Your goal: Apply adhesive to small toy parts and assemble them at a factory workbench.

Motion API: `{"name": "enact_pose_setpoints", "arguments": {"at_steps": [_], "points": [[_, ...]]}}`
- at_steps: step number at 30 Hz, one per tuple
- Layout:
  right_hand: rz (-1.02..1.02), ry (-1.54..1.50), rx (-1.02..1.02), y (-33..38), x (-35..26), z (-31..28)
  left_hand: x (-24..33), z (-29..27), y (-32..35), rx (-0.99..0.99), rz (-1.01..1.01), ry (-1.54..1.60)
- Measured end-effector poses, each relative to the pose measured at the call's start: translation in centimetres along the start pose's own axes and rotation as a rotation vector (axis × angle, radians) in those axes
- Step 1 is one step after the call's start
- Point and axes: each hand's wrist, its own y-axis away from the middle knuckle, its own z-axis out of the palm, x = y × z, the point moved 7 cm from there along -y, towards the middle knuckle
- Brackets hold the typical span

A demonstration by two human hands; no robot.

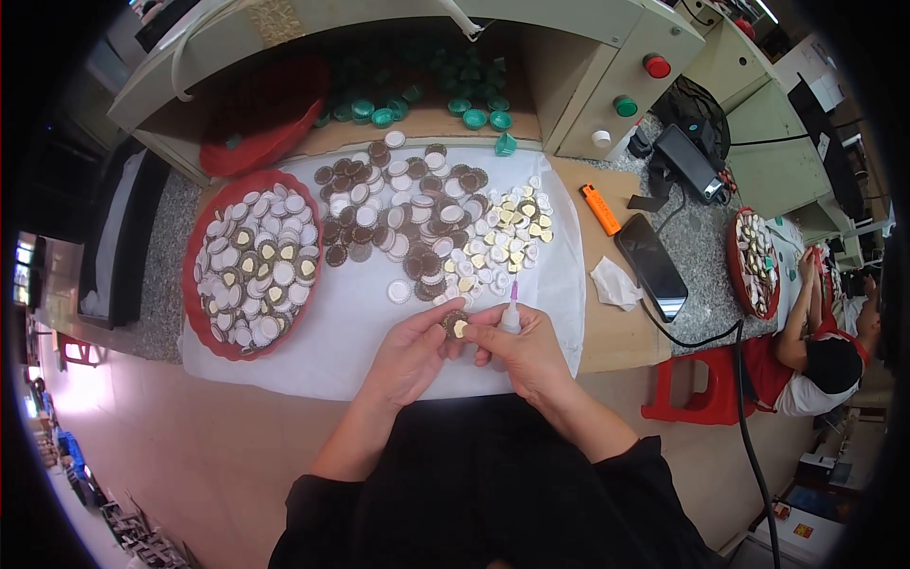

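Between finger and thumb, my left hand (403, 358) holds a small round brown disc (449, 320) with a scalloped edge. A small gold piece (461, 328) lies on that disc, and the thumb and fingers of my right hand (536, 358) press at it. My right hand also grips a small white squeeze bottle (511, 317) with a pink nozzle pointing up and away. Just beyond my hands, loose brown and white discs (417, 213) spread over a white sheet (351, 332). Beside them on the right lies a pile of small gold and white pieces (517, 228).
A red basket (196, 313) of discs, some with gold centres, stands at left. Green cups (382, 118) and another red basket (256, 142) sit under the shelf. At right are an orange lighter (599, 209), phone (654, 266), crumpled tissue (616, 284) and black cable (744, 408). Another person (820, 365) sits far right.
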Motion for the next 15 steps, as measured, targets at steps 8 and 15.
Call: {"name": "enact_pose_setpoints", "arguments": {"at_steps": [8, 15], "points": [[0.026, 0.096, 0.020, 0.03, -0.17, -0.12, 0.17, 0.44, 0.13, -0.024, 0.014, -0.071], [0.023, 0.055, 0.024, -0.38, 0.38, -0.47, 0.00, 0.39, 0.12, -0.007, 0.004, -0.137]]}}
